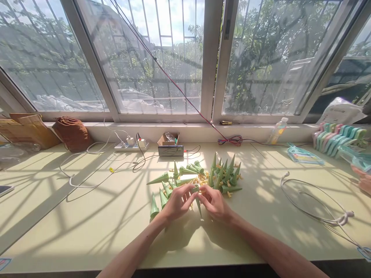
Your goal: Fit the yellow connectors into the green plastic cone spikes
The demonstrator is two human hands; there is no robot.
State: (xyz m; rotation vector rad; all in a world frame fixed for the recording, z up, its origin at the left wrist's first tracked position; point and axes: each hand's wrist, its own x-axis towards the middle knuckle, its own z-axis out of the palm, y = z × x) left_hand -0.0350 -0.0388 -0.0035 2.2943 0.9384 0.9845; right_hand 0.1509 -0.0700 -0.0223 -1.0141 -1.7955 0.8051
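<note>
A green plastic cone-shaped spike hangs point down between my two hands, its wide round end up. My left hand pinches that wide end between thumb and fingers. From the other side my right hand closes its thumb and fingertips against the spike's side; whatever small piece lies between them is hidden. Loose green spikes lie and stand to the left and behind my hands. More spikes with yellow side pieces stand clustered to the right. Small yellow pieces are heaped between the groups.
At the back are a small cardboard box, a dark phone-like device, a power strip and a brown bag. A coiled white cable lies right. Hangers, a bottle and another person's hand are farther right.
</note>
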